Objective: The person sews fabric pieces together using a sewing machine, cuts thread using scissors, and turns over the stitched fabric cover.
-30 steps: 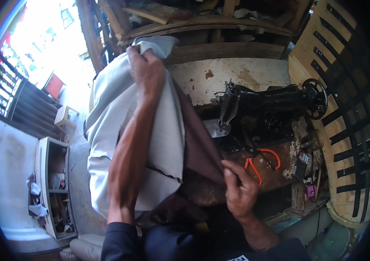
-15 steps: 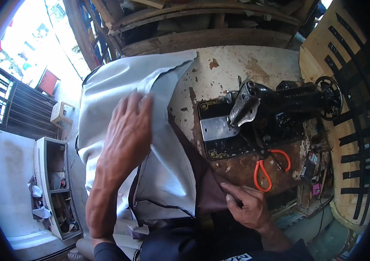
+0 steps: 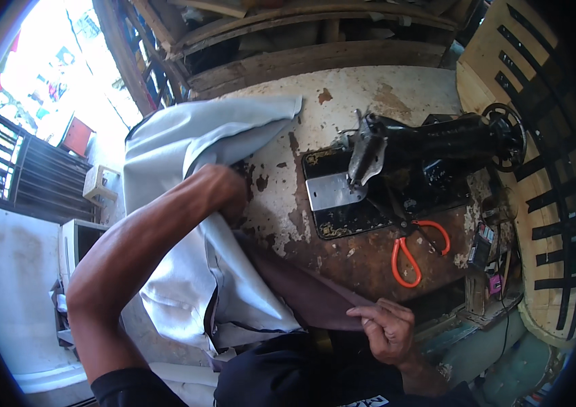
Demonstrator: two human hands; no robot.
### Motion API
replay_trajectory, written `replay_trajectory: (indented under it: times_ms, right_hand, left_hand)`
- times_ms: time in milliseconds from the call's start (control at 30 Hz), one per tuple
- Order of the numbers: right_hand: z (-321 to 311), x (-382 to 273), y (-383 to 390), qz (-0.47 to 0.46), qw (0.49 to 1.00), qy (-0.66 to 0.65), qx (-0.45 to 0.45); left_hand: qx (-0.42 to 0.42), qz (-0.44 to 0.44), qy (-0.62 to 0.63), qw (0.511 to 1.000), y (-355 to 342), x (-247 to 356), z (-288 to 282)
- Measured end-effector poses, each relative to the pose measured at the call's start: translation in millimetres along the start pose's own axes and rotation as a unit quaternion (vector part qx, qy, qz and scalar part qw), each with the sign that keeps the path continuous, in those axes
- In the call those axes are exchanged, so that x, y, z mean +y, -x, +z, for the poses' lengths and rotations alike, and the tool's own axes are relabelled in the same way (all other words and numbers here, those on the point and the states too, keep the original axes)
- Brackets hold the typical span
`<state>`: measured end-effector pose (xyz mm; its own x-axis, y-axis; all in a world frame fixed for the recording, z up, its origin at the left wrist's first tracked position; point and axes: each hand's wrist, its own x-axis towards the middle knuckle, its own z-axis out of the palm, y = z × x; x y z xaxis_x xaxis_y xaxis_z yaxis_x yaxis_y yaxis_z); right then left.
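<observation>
- Starting at the left of the frame: bright daylight, a dark metal railing point(image 3: 10, 180) and a pale cabinet point(image 3: 74, 244) below it, well apart from the work.
- Left hand point(image 3: 223, 193), centre-left, reaches across the pale grey garment point(image 3: 186, 142). Fingers buried in the folds; cannot tell how far they are curled. The hand seems to pin or smooth the cloth flat on the tabletop point(image 3: 369, 95).
- Garment spreads from upper centre-left down to the person's lap; its dark brown lining point(image 3: 301, 295) shows at lower centre.
- Right hand point(image 3: 386, 332), lower centre-right, fingers pinched closed on the edge of the lining, pulling it taut against the left hand, likely to straighten the piece.
- Black sewing machine point(image 3: 430, 146), upper right, stands on the worn tabletop, apart from the cloth.
- Orange-handled scissors point(image 3: 413, 251) lie just below the machine, near the right hand, within easy reach.
- Slatted wooden panel point(image 3: 539, 136) at far right.
</observation>
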<state>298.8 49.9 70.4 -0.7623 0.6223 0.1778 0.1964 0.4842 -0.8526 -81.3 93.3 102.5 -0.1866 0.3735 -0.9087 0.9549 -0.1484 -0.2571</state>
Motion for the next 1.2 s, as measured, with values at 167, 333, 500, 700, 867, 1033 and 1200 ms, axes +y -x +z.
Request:
replay_trajectory:
  times_ms: [167, 333, 500, 700, 867, 1033, 1200]
  right_hand:
    - [-7, 6, 9, 0.015, 0.998, -0.061, -0.010]
    - [-18, -11, 3, 0.060, 0.981, -0.182, -0.022]
    - [-43, -8, 10, 0.230, 0.951, -0.193, -0.071]
    - [-31, 33, 14, 0.209, 0.975, 0.015, -0.070]
    - [-90, 12, -12, 0.158, 0.972, 0.132, -0.113]
    - [-193, -1, -127, 0.076, 0.844, 0.348, 0.401]
    - [-335, 80, -253, 0.294, 0.850, 0.420, 0.124]
  left_hand:
    - [0.373, 0.039, 0.256, 0.891, 32, -29, 20]
    - [0.748, -0.038, 0.327, 0.576, 67, 5, 12]
    - [0.741, 0.056, 0.271, 0.611, 29, 36, -27]
    - [0.546, 0.167, 0.332, 0.751, -64, 41, -9]
    - [0.474, 0.227, 0.374, 0.764, -40, 46, -19]
    - [0.519, 0.180, 0.352, 0.758, -64, 54, -6]
    - [0.539, 0.177, 0.353, 0.744, -57, 76, -20]
